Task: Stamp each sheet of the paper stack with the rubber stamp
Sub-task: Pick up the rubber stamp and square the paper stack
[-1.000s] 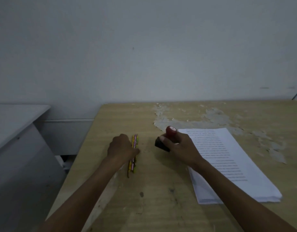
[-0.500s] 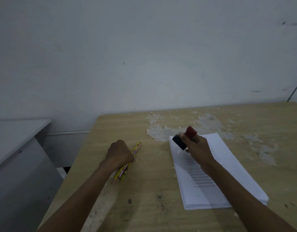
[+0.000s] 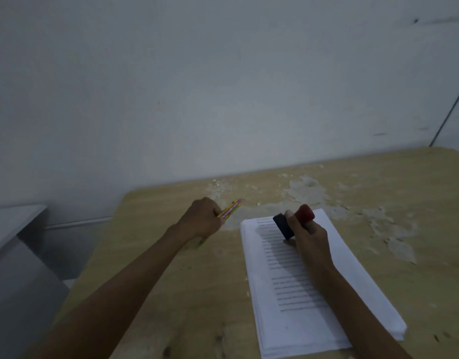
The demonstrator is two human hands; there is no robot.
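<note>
A stack of white printed sheets [image 3: 357, 286] lies on the wooden table [image 3: 187, 294], right of centre. My right hand [image 3: 310, 239] grips the rubber stamp [image 3: 293, 221] by its red handle, with the black base tilted to the left over the top part of the upper sheet. The base looks lifted off the paper. My left hand [image 3: 203, 218] is curled round a bundle of yellow and pink pencils [image 3: 232, 208], left of the stack; their tips point up and away from me.
The tabletop has worn, peeling patches [image 3: 308, 187] behind and to the right of the stack. A grey wall runs close behind the table. A grey desk [image 3: 13, 224] stands lower at the left, past the table's left edge.
My right hand carried the stamp from the bare table left of the stack to above the top sheet. My left hand took up the pencils and lifted them off the table.
</note>
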